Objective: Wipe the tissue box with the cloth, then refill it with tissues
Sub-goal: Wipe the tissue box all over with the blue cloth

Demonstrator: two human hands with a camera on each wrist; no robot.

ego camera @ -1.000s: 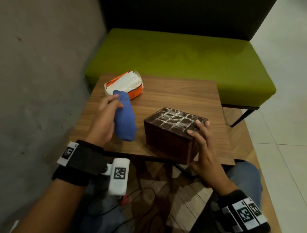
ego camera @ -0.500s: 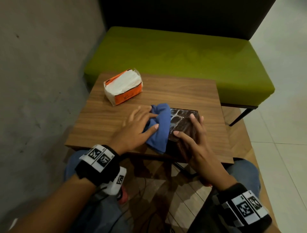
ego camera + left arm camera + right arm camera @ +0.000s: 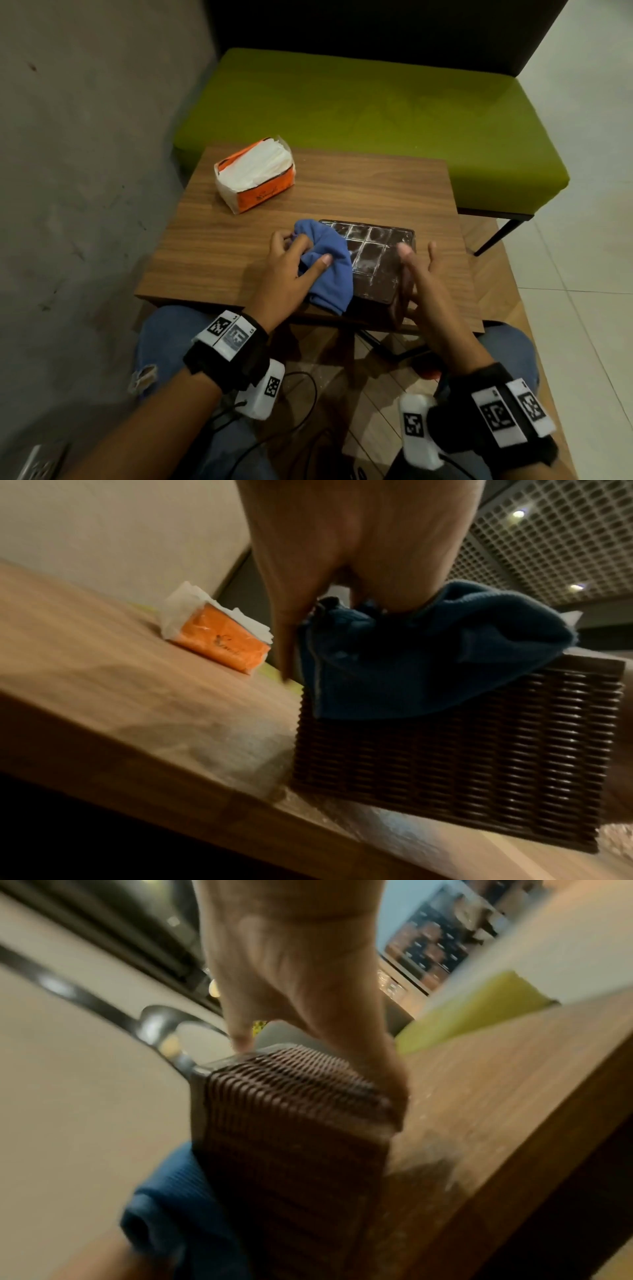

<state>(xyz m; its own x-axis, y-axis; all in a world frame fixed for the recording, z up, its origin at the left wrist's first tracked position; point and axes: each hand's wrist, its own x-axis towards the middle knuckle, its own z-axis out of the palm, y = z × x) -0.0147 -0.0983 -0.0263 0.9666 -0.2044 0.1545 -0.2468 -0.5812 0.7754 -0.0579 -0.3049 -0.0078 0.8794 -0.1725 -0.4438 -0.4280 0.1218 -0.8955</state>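
The dark brown woven tissue box (image 3: 376, 260) lies near the front edge of the wooden table (image 3: 212, 253), its gridded face up. A bunched blue cloth (image 3: 330, 270) covers the box's left part and hangs over its near side (image 3: 428, 653). My left hand (image 3: 301, 250) grips the cloth and presses it onto the box (image 3: 462, 764). My right hand (image 3: 416, 253) holds the box's right end, thumb on top and fingers down the side (image 3: 294, 1123). An opened orange pack of white tissues (image 3: 255, 178) lies at the table's far left.
A green sofa seat (image 3: 376, 113) with a dark back runs behind the table. A grey concrete wall (image 3: 85, 171) stands close on the left. My knees and some cables are below the table's front edge. Bare tabletop lies between the pack and the box.
My left hand brought the cloth from the air at the left down onto the box's left side. The box went from tilted to flat, with my right hand still on its right end.
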